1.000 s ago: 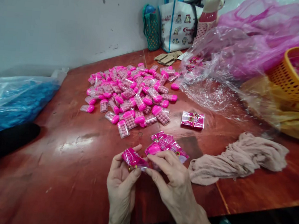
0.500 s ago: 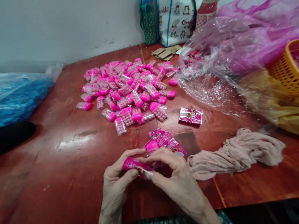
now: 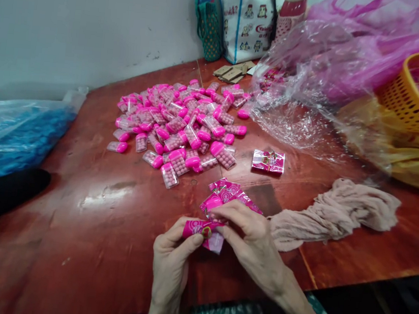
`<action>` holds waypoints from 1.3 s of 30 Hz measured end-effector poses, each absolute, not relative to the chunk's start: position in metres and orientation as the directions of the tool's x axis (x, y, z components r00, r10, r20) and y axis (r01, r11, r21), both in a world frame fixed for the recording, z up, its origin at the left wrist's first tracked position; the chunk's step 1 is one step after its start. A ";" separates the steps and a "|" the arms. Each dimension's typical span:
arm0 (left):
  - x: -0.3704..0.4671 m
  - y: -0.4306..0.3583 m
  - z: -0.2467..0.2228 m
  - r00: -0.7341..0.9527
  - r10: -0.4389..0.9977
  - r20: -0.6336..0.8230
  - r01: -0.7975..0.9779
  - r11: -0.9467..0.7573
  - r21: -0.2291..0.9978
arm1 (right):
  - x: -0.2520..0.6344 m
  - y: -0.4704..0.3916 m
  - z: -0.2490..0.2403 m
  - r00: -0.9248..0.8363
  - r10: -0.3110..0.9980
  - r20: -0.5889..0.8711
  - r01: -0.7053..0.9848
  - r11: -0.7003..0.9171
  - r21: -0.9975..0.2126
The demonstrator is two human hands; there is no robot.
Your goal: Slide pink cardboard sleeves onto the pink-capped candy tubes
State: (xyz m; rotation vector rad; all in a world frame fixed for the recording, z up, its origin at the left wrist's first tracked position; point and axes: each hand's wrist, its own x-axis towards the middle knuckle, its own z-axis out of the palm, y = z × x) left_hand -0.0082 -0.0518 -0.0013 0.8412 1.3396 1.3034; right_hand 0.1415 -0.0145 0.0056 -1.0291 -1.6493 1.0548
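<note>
Low over the table's front, my left hand [image 3: 176, 250] pinches a pink printed wrapper [image 3: 197, 228] between thumb and fingers. My right hand [image 3: 251, 240] is closed on the wrapper's right end, where a clear flap hangs down. Just beyond my right fingers shows the pink cap of a small candy container [image 3: 213, 203]; its body is mostly hidden, and I cannot tell whether a finger holds it. Behind it several flat pink wrappers [image 3: 230, 192] lie fanned out. Farther off spreads a heap of clear candy containers [image 3: 175, 124] with pink caps and pink balls inside.
A banded stack of wrappers [image 3: 268, 161] lies right of the heap, with a crumpled beige cloth [image 3: 337, 214] nearer me. Clear and pink plastic bags [image 3: 312, 88] and a yellow basket [image 3: 414, 107] fill the right. A bag of blue pieces [image 3: 19, 134] lies left.
Both hands have shifted slightly right. The wrapper has turned to show more of its printed face, and its clear flap now hangs below my right fingers.
</note>
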 end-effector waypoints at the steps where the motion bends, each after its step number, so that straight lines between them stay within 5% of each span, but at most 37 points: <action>1: -0.007 -0.051 -0.003 -0.224 0.946 -0.233 -0.215 0.185 0.959 | 0.145 -0.013 0.007 -0.280 0.942 0.185 0.148 0.233 -0.961; 7: -0.016 -0.046 -0.006 -0.441 0.814 -0.378 -0.420 0.185 0.888 | 0.151 -0.010 0.004 -0.300 0.947 0.113 0.277 0.200 -0.940; 12: -0.025 -0.044 -0.008 -0.492 0.776 -0.395 -0.450 0.161 0.878 | 0.128 -0.016 -0.006 -0.131 0.981 0.140 0.782 0.189 -0.594; 16: -0.020 -0.043 -0.008 -0.483 0.778 -0.402 -0.473 0.155 0.867 | 0.115 -0.022 -0.010 -0.119 0.986 0.115 0.846 0.161 -0.507; 24: -0.013 -0.043 -0.008 -0.528 0.752 -0.396 -0.500 0.102 0.860 | 0.112 -0.028 -0.017 -0.020 0.994 0.104 0.585 0.096 -0.805; 28: -0.014 -0.042 -0.008 -0.555 0.741 -0.378 -0.471 0.095 0.877 | 0.121 -0.023 -0.001 -0.028 0.997 -0.078 0.206 -0.071 -0.976; 32: -0.015 -0.041 -0.009 -0.560 0.747 -0.359 -0.447 0.092 0.890 | 0.129 -0.019 0.011 -0.232 0.935 -0.269 -0.102 -0.298 -0.949; 39: -0.019 -0.040 -0.011 -0.548 0.768 -0.332 -0.426 0.085 0.901 | 0.139 -0.015 0.008 -0.410 0.861 -0.300 -0.089 -0.365 -0.927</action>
